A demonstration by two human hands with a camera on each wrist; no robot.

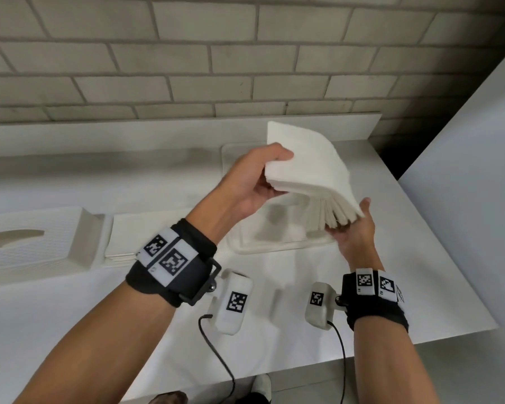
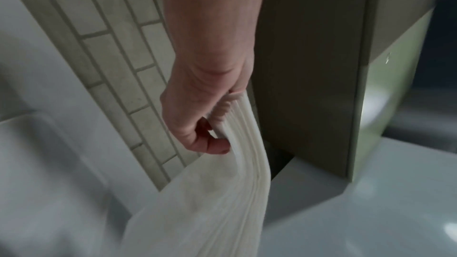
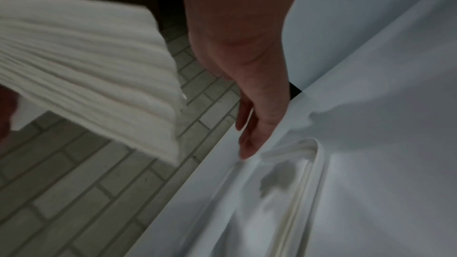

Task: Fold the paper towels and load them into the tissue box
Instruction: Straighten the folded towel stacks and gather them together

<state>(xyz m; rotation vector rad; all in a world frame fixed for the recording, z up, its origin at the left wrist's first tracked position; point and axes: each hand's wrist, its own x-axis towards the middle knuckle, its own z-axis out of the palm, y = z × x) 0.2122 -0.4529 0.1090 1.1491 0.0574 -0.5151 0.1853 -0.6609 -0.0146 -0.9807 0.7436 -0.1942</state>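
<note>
A thick stack of white paper towels (image 1: 309, 170) is lifted above a shallow white tray (image 1: 274, 249). My left hand (image 1: 260, 182) grips the stack's left edge, thumb on top and fingers beneath. In the left wrist view the left hand (image 2: 205, 114) pinches the layered stack (image 2: 210, 202), which hangs and bends. My right hand (image 1: 353, 228) is open under the stack's fanned lower right corner, fingers touching it. In the right wrist view the right hand (image 3: 249, 124) has straight fingers beside the stack (image 3: 86, 65), above the tray (image 3: 319, 163). The white tissue box (image 1: 27, 243) lies at far left.
A second flat pile of towels (image 1: 123, 237) lies between the tissue box and the tray. A brick wall (image 1: 187, 68) backs the white table (image 1: 420, 272), whose edge runs along the right and front. A tall white panel (image 1: 478, 170) stands at the right.
</note>
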